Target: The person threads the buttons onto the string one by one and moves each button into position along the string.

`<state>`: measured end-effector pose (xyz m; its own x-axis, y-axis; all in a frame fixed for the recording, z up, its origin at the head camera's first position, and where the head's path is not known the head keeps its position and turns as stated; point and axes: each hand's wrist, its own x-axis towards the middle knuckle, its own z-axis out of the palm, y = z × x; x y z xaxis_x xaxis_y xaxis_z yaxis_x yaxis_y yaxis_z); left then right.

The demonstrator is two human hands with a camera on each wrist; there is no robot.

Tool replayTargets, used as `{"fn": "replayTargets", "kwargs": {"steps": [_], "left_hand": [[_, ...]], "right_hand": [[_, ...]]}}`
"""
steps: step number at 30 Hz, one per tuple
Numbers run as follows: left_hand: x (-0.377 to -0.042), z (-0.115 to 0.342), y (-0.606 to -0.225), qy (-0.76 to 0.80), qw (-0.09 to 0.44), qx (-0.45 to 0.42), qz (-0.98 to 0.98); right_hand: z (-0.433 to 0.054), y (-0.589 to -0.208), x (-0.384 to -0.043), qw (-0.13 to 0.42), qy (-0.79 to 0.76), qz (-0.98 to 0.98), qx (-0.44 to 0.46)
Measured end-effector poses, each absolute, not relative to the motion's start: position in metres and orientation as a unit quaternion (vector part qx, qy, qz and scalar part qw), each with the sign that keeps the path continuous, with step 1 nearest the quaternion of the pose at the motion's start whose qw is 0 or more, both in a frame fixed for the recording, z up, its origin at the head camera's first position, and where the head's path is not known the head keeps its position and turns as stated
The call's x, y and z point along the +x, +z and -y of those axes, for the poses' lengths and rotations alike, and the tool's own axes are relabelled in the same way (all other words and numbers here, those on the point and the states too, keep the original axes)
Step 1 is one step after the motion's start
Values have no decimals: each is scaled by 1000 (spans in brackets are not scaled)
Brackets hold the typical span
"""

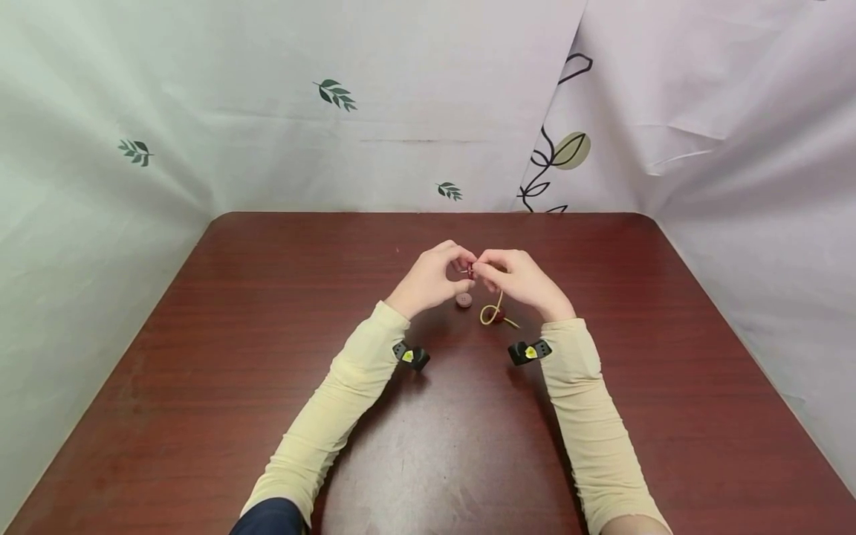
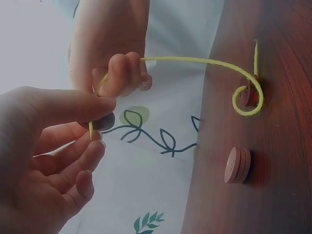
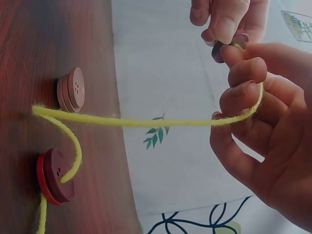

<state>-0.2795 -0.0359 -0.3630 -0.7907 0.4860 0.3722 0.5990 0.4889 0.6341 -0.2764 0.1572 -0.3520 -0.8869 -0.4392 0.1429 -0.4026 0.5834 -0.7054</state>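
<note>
L fingers [image 2: 84, 161] pinch dk btn [image 2: 105, 121]; R fingers [image 3: 240, 99] hold yel cord [image 3: 146, 123].

Pale leaf-printed cloth [image 1: 401, 111] hangs behind and on both sides of a glossy reddish-brown table [image 1: 461, 438].

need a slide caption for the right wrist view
Yellow cord runs from the right hand to a maroon button near pink buttons; the left hand pinches a dark button.

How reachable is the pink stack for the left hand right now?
Probably yes: nothing visible blocks the pink stack near the left hand, though that hand pinches the dark button and likely must release it first.
</note>
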Motion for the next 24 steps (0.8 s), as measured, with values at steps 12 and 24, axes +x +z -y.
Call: {"fn": "replayTargets", "kwargs": {"steps": [12, 24], "left_hand": [[-280, 33, -367, -393, 87, -309, 862], [-281, 33, -367, -450, 101, -303, 834]], "right_hand": [[-154, -352, -274, 20, -402, -887, -228], [-160, -353, -277, 10, -416, -886, -202]]}}
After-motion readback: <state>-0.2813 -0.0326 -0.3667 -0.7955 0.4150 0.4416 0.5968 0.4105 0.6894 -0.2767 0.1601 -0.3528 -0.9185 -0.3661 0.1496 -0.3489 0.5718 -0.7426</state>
